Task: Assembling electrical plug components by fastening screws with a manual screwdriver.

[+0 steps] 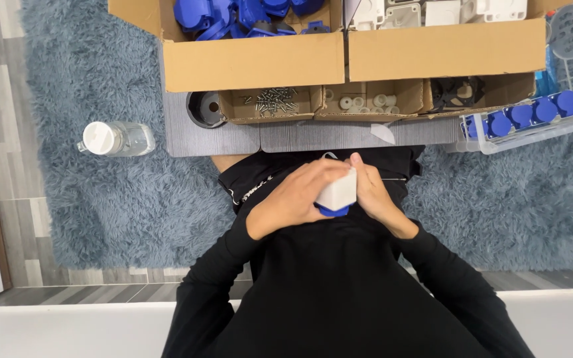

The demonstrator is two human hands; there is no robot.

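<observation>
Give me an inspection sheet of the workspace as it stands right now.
Surface: grey ridged mat on a shaggy blue-grey rug.
Job's things: white block with a blue part under it, held in front of the person's body.
Clutter: cardboard boxes of blue parts and white parts; small trays of screws, white rings and black parts; clear tray of blue caps; water bottle; black cup.
Hands: left hand and right hand both close on the block.
Cables: nothing seen.
Surroundings: grey plank floor.
</observation>
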